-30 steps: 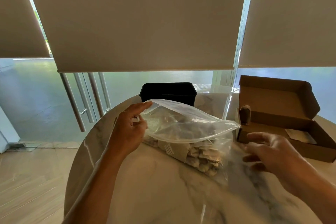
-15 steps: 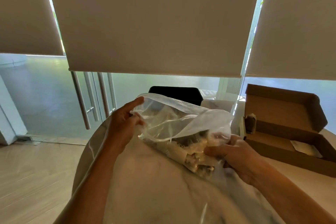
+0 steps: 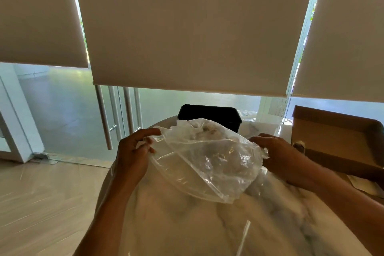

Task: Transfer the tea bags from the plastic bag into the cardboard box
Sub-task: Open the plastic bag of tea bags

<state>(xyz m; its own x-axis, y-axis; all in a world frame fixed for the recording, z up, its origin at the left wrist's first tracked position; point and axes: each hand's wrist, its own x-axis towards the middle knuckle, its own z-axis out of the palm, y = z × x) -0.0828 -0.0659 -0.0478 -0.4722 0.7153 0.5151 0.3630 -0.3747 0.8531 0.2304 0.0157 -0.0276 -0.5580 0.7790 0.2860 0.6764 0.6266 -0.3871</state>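
A person's two hands hold a clear plastic bag (image 3: 209, 160) up over a round marble counter (image 3: 187, 224); the left hand (image 3: 133, 158) pinches the bag's left edge between thumb and curled fingers (image 3: 148, 145), and the right hand (image 3: 284, 158) grips the crumpled right side, though its fingers are mostly hidden behind the plastic; the bag looks bunched and tilted, with a dim clump, probably the tea bags (image 3: 207, 131), showing through near its far top, too blurred to count; the open cardboard box (image 3: 332, 137) sits well to the right on the counter, lid flap standing up, apart from the bag; a dark container (image 3: 209, 113) stands behind the bag near the counter's far edge; the risks, as a judgement: the bag is not over the box, so if its mouth gapes while tipped, tea bags could spill onto the counter or roll off its curved edge to the floor; the thin plastic is slippery and could slide out of the left pinch; swinging the bag rightward could knock the box's raised flap or nudge the light box away
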